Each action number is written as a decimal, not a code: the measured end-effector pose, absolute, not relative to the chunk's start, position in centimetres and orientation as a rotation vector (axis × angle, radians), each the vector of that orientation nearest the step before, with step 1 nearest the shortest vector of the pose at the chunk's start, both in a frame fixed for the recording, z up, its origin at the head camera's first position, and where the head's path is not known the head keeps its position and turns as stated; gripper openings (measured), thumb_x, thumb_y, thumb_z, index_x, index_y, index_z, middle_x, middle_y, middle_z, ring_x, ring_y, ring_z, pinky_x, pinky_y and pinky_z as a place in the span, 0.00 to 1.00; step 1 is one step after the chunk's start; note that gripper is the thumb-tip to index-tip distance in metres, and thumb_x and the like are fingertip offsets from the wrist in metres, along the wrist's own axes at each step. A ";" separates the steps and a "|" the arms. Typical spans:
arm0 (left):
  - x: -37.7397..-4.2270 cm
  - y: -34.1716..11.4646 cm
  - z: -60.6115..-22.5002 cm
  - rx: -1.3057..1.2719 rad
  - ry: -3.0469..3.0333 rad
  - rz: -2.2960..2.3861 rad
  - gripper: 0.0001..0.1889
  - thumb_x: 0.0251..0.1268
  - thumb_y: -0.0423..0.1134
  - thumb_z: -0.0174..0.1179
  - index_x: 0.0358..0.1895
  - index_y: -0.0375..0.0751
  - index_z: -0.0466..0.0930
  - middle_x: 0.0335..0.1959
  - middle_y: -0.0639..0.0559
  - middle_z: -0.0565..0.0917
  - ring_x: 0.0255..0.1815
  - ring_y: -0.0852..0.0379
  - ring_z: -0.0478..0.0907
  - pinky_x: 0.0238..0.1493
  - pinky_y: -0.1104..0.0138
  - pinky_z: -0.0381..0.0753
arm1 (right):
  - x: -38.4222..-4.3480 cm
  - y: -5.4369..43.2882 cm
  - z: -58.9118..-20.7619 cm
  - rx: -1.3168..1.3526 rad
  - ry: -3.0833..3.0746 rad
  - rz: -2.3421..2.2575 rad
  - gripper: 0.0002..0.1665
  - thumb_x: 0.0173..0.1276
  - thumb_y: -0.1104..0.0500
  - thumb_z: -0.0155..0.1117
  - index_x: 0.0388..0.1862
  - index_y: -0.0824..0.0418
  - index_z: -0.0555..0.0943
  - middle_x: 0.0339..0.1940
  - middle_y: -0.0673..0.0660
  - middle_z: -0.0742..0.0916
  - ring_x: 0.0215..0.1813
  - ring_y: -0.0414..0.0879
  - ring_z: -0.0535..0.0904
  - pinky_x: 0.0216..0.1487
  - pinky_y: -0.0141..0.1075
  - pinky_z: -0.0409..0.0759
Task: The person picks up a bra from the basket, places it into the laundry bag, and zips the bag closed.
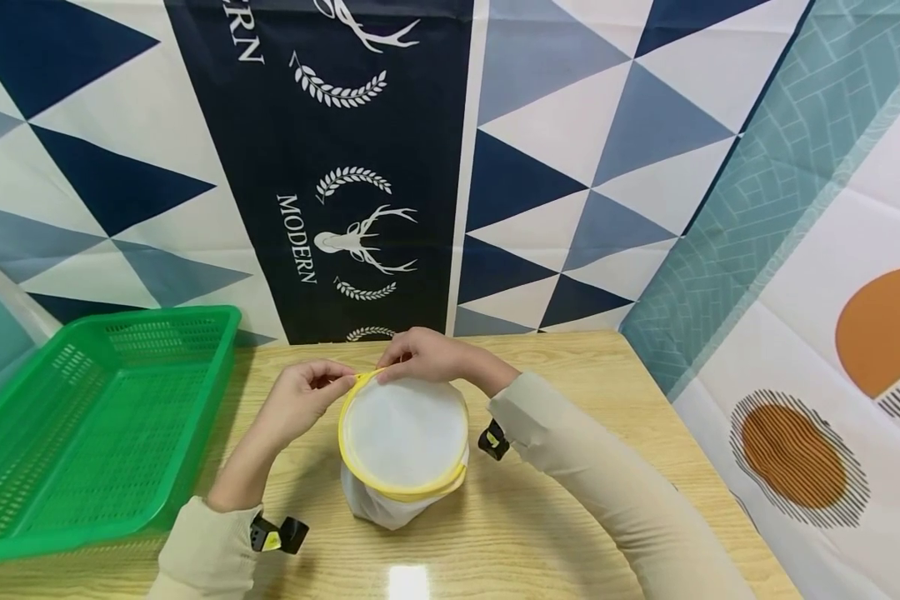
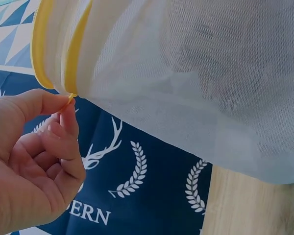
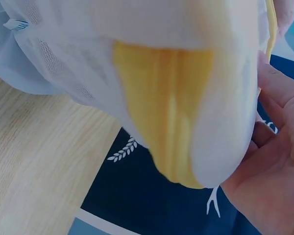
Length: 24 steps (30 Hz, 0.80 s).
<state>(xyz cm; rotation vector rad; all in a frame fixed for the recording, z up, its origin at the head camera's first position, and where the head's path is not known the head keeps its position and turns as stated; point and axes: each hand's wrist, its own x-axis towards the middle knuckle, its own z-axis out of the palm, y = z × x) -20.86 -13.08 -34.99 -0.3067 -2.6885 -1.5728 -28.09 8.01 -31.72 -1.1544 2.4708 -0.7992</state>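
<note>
A white mesh laundry bag (image 1: 405,433) with a yellow-trimmed round top stands on the table. At the far left of its rim, my left hand (image 1: 300,398) pinches a small yellow tab (image 2: 71,98) between thumb and forefinger. My right hand (image 1: 431,357) grips the bag's far edge close beside it, thumb on the white top. In the left wrist view, a greyish bundle (image 2: 206,54) shows through the mesh. A broad yellow strip (image 3: 166,112) runs down the bag in the right wrist view, where the right fingertips are partly hidden behind the fabric.
To the left stands a green plastic basket (image 1: 221,383) with perforated walls. The wooden table (image 1: 570,517) ends at a wall covering (image 1: 375,167) patterned with deer and triangles. Wrist cameras (image 1: 277,535) sit on both sleeves.
</note>
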 end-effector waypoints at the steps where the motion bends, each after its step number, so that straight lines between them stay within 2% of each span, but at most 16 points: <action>1: -20.9 -13.1 -35.0 -0.307 -2.688 -1.565 0.12 0.64 0.42 0.59 0.42 0.37 0.83 0.33 0.44 0.81 0.28 0.58 0.69 0.25 0.71 0.69 | -28.1 8.1 -31.7 -1.147 2.466 -0.806 0.12 0.64 0.55 0.64 0.43 0.58 0.86 0.41 0.53 0.86 0.39 0.39 0.75 0.38 0.25 0.75; 14: -20.4 -13.2 -35.3 -0.282 -2.675 -1.527 0.10 0.65 0.40 0.58 0.42 0.40 0.84 0.32 0.46 0.81 0.26 0.56 0.69 0.20 0.71 0.68 | -28.1 8.3 -31.9 -1.101 2.443 -0.897 0.13 0.64 0.56 0.63 0.45 0.60 0.85 0.42 0.54 0.86 0.39 0.38 0.77 0.36 0.26 0.78; 24: -19.9 -13.3 -35.1 -0.281 -2.681 -1.543 0.12 0.66 0.42 0.57 0.44 0.38 0.82 0.31 0.42 0.80 0.13 0.61 0.67 0.16 0.68 0.71 | -28.0 8.5 -32.1 -1.055 2.471 -0.936 0.14 0.65 0.56 0.63 0.46 0.61 0.85 0.43 0.55 0.86 0.39 0.37 0.78 0.36 0.26 0.78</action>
